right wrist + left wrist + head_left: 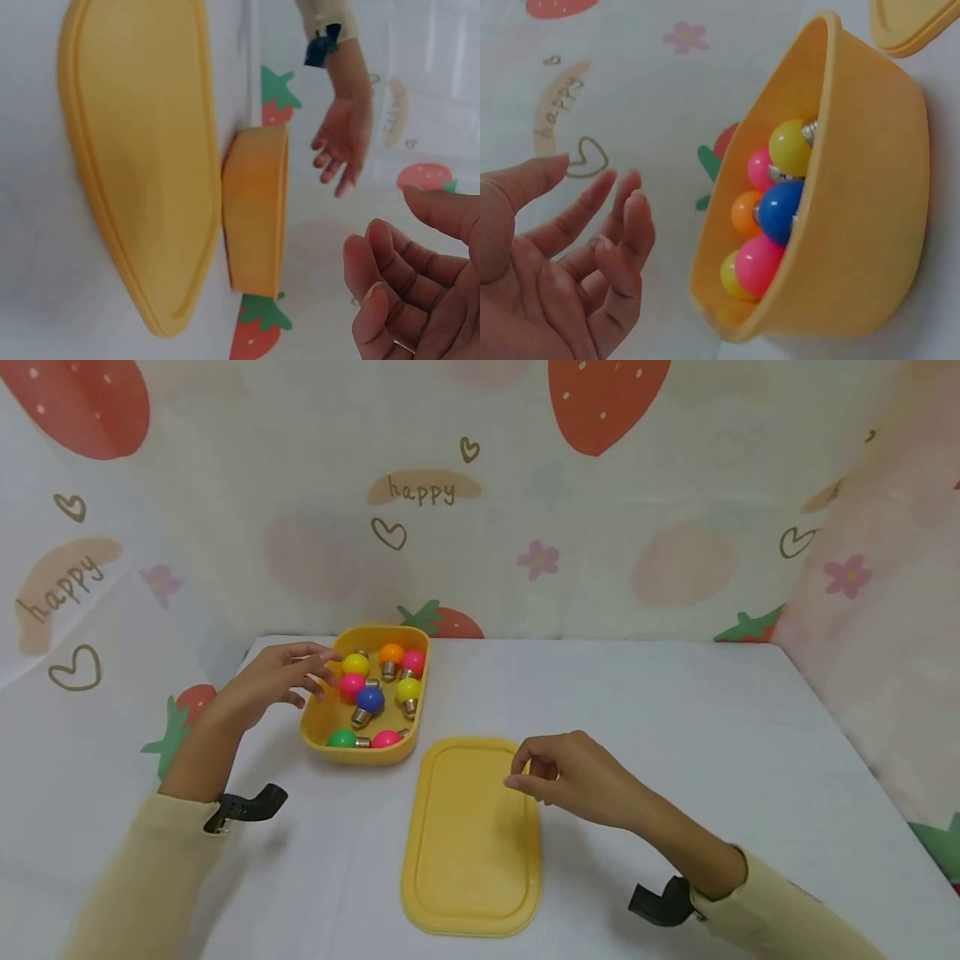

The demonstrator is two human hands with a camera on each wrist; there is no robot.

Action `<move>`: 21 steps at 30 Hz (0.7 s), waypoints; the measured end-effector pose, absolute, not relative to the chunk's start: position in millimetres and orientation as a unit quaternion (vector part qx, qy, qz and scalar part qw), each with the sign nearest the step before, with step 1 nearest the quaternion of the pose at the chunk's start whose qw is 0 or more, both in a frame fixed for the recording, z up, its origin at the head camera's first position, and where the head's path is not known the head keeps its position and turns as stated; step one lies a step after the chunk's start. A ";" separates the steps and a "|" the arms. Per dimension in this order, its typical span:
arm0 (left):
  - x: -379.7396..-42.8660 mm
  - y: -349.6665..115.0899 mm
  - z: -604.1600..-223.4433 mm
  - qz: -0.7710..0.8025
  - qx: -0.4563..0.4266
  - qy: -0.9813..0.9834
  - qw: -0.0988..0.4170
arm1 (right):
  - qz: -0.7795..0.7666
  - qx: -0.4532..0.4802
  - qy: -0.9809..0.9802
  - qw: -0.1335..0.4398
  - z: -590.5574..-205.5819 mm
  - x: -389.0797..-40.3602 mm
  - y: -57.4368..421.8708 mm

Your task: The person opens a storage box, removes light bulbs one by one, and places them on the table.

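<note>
White surface (675,710) extends below left hand (277,681) and right hand (577,777). Yellow tub (870,195): just right of and below left hand. Yellow lid (468,852): flat, below right hand, reaching to its left. Both hands released, fingers loosely bent, holding nothing. Coloured bulbs (370,699): inside tub, near left hand.

The yellow tub (367,757) stands uncovered, colourful bulbs (371,699) lying every which way inside, perhaps eight; its matching lid (471,839) lies flat nearby.

Wore plain long sleeves (138,877) in pale beige. Bore at each cuff (176,814) a short, bent black attachment (258,805), stubby in outline
</note>
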State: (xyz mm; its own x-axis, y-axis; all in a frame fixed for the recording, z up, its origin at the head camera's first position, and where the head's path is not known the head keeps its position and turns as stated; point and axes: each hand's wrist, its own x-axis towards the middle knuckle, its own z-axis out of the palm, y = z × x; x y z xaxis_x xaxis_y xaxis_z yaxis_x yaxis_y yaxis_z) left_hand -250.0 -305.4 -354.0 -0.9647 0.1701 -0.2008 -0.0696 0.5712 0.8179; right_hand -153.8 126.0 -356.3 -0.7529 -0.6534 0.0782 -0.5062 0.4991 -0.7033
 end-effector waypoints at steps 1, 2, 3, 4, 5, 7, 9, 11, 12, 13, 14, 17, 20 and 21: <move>-251.6 -309.7 -358.3 0.468 0.016 0.875 0.126 | -0.372 -0.337 0.859 0.100 -355.6 -154.2 124.6; -253.1 -313.8 -362.4 0.473 0.004 0.873 0.121 | -0.375 -0.337 0.858 0.100 -354.9 -154.6 123.4; -254.7 -317.3 -366.2 0.478 -0.007 0.871 0.114 | -0.376 -0.337 0.857 0.099 -354.5 -155.2 122.5; -256.4 -320.3 -369.7 0.481 -0.016 0.870 0.106 | -0.377 -0.336 0.858 0.097 -353.9 -155.8 121.9; -258.8 -322.7 -373.3 0.485 -0.025 0.869 0.098 | -0.378 -0.335 0.858 0.093 -353.4 -156.7 121.4; -264.2 -326.4 -380.1 0.493 -0.042 0.864 0.089 | -0.381 -0.333 0.858 0.089 -351.6 -158.7 120.7; -269.4 -328.7 -386.0 0.504 -0.061 0.856 0.092 | -0.383 -0.333 0.857 0.087 -349.6 -162.2 119.2; -273.8 -331.0 -391.4 0.519 -0.082 0.844 0.105 | -0.382 -0.340 0.855 0.080 -348.2 -167.7 115.5; -275.4 -331.9 -393.5 0.525 -0.093 0.838 0.112 | -0.382 -0.345 0.854 0.076 -347.1 -171.1 112.8; -277.0 -332.9 -395.6 0.531 -0.103 0.833 0.118 | -0.379 -0.352 0.853 0.070 -345.8 -174.8 109.4; -278.2 -333.6 -397.1 0.536 -0.111 0.828 0.122 | -0.375 -0.360 0.852 0.062 -344.1 -178.8 105.7; -281.4 -334.9 -399.8 0.543 -0.127 0.820 0.127 | -0.366 -0.387 0.846 0.040 -337.1 -191.7 93.1; -283.9 -335.0 -401.3 0.547 -0.132 0.816 0.132 | -0.355 -0.399 0.845 0.026 -329.7 -204.9 80.3; -284.8 -334.8 -402.0 0.550 -0.133 0.813 0.135 | -0.352 -0.401 0.846 0.024 -328.0 -209.5 76.1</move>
State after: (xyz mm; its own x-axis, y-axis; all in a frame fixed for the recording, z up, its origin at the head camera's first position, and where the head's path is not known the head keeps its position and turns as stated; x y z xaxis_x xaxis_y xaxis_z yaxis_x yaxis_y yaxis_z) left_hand -284.8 -334.8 -402.0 -0.9282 -0.0683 -0.3658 -0.3649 0.3597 0.8588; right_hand -209.5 76.1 -328.0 -0.6776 -0.6944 0.2421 -0.6613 0.4312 -0.6138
